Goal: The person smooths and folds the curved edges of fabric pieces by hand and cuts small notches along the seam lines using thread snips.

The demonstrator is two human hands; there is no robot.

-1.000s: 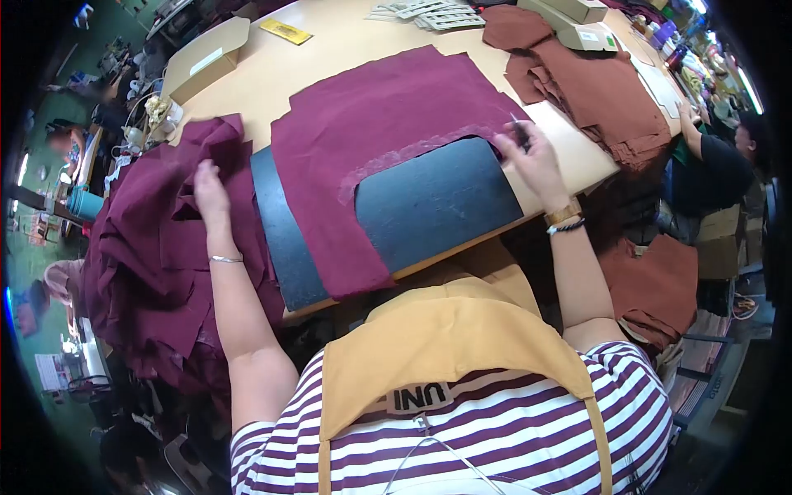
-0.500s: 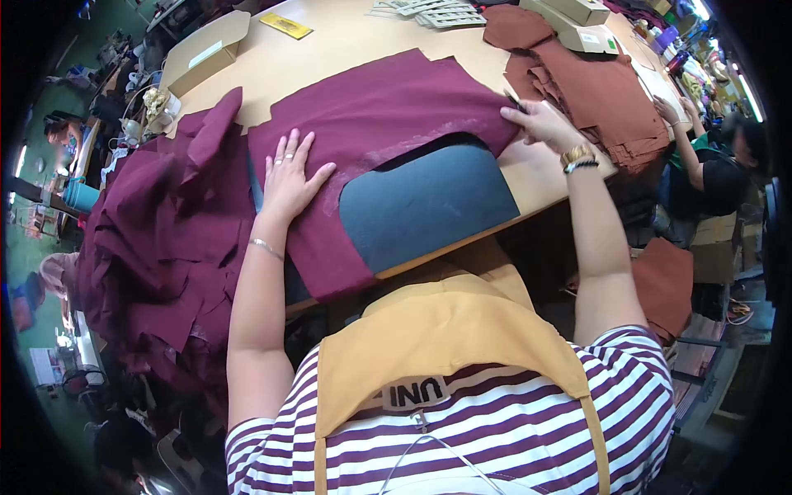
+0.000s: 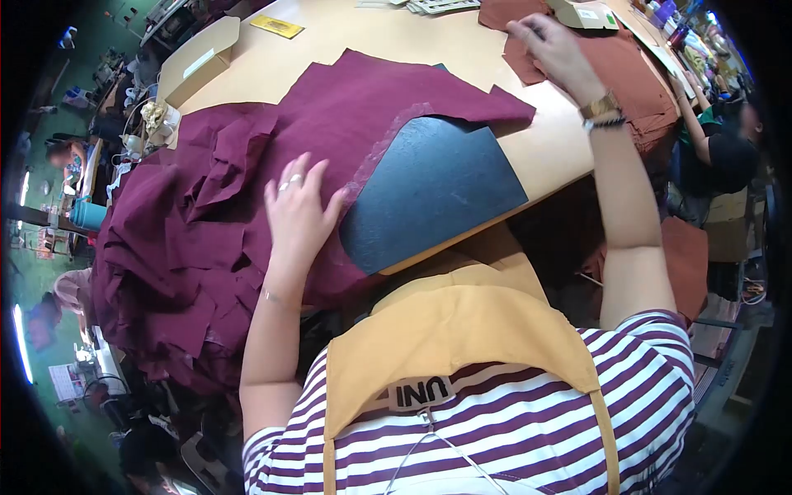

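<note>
A maroon cloth piece (image 3: 355, 99) with a curved cutout lies skewed over a dark board (image 3: 437, 190) at the table's front edge. Over the cloth's left part is my left hand (image 3: 299, 210), fingers spread, holding nothing. My right hand (image 3: 557, 51) is raised at the upper right, near the rust-brown pieces (image 3: 631, 82), its fingers curled; what they hold, if anything, I cannot make out. A crumpled maroon pile (image 3: 173, 247) hangs over the table's left side and meets the flat piece.
On the table (image 3: 355, 29) are an open cardboard box (image 3: 198, 66), a yellow packet (image 3: 277, 26) and pale strips (image 3: 441, 7) at the back. A white cup (image 3: 161, 120) stands left. A co-worker (image 3: 722, 148) is at the far right.
The maroon piece has shifted left and turned, its right end now off the board's edge. My right hand has let go of it and risen up and right. My left hand has moved slightly down.
</note>
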